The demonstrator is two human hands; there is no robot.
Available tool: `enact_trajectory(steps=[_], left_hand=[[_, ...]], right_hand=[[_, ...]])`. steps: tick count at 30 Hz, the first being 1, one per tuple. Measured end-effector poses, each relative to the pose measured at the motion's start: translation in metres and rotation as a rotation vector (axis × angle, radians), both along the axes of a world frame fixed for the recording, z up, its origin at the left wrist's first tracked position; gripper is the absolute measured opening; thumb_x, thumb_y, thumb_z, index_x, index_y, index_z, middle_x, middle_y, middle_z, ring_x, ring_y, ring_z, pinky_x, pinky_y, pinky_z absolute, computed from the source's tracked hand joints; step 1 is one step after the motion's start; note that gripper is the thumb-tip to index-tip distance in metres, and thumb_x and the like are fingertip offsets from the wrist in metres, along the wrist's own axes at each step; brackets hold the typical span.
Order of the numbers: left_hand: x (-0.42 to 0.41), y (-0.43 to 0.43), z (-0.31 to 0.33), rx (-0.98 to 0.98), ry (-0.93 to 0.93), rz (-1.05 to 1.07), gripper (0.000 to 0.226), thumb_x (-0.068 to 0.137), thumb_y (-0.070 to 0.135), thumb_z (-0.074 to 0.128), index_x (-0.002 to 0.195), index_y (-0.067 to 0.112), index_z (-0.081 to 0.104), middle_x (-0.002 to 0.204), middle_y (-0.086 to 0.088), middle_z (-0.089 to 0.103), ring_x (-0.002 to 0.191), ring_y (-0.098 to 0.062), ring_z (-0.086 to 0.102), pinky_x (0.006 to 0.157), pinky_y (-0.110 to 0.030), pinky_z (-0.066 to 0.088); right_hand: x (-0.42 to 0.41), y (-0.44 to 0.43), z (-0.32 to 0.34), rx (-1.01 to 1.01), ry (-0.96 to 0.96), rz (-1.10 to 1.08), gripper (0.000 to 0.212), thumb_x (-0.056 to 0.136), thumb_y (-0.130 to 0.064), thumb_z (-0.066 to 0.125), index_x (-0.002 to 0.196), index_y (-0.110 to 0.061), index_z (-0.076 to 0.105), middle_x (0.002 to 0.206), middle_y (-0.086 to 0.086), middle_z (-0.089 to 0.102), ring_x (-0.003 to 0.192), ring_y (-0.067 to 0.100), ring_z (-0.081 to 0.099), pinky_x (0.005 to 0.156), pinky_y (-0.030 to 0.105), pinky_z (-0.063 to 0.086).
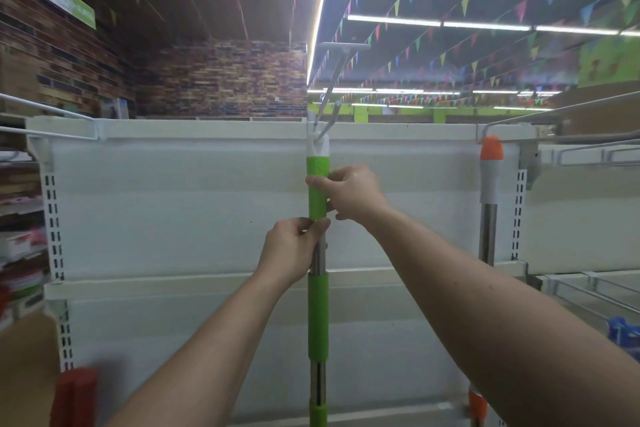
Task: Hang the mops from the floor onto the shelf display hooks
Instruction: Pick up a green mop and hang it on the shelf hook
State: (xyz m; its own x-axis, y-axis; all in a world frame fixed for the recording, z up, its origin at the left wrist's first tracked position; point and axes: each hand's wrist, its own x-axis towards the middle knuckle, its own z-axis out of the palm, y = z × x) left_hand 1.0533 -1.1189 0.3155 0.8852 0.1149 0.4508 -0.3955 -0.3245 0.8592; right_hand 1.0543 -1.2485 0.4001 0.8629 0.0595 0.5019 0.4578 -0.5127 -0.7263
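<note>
Below the hook [331, 88] — left grip [294, 248], right grip [349, 194] on green mop [318, 308].

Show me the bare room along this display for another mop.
Bare white back panel lies between the left slotted upright and the green mop, and again between it and the orange mop. It is crowded at the green mop's handle, gripped by left hand and right hand.
</note>
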Motion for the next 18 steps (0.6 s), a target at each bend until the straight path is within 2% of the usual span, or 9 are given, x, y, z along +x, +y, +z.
enact_trajectory(steps=[5, 11, 14, 18], left_hand=[[0.015, 0.002, -0.001, 0.006, -0.005, 0.006, 0.034, 0.090, 0.049, 0.065, 0.078, 0.018, 0.074, 0.073, -0.001, 0.078, 0.078, -0.030, 0.076, 0.081, -0.052, 0.062], [0.022, 0.002, -0.002, -0.001, 0.005, 0.006, 0.037, 0.083, 0.056, 0.065, 0.076, 0.021, 0.074, 0.072, -0.001, 0.078, 0.079, -0.031, 0.076, 0.082, -0.053, 0.062], [0.021, 0.000, -0.003, -0.003, -0.003, 0.007, 0.041, 0.077, 0.061, 0.063, 0.075, 0.022, 0.075, 0.073, 0.000, 0.078, 0.079, -0.031, 0.075, 0.081, -0.053, 0.062], [0.019, -0.003, -0.006, 0.008, -0.024, 0.030, 0.034, 0.083, 0.055, 0.063, 0.076, 0.023, 0.074, 0.074, 0.002, 0.077, 0.079, -0.028, 0.075, 0.081, -0.052, 0.062]], right_hand=[[0.010, 0.002, 0.000, -0.005, 0.012, 0.003, 0.045, 0.093, -0.049, 0.071, 0.100, -0.006, 0.080, 0.096, 0.016, 0.080, 0.088, 0.034, 0.079, 0.077, 0.053, 0.065], [0.015, 0.002, -0.001, 0.010, 0.042, 0.027, 0.043, 0.096, -0.046, 0.069, 0.112, -0.007, 0.078, 0.104, 0.012, 0.079, 0.094, 0.030, 0.077, 0.079, 0.050, 0.066], [0.016, 0.002, -0.004, 0.029, 0.038, 0.028, 0.042, 0.095, -0.048, 0.069, 0.111, -0.010, 0.078, 0.102, 0.013, 0.079, 0.093, 0.031, 0.077, 0.078, 0.051, 0.066], [0.014, 0.001, -0.009, 0.072, 0.034, 0.043, 0.040, 0.094, -0.046, 0.072, 0.108, -0.009, 0.079, 0.101, 0.017, 0.079, 0.094, 0.035, 0.077, 0.078, 0.054, 0.065]])
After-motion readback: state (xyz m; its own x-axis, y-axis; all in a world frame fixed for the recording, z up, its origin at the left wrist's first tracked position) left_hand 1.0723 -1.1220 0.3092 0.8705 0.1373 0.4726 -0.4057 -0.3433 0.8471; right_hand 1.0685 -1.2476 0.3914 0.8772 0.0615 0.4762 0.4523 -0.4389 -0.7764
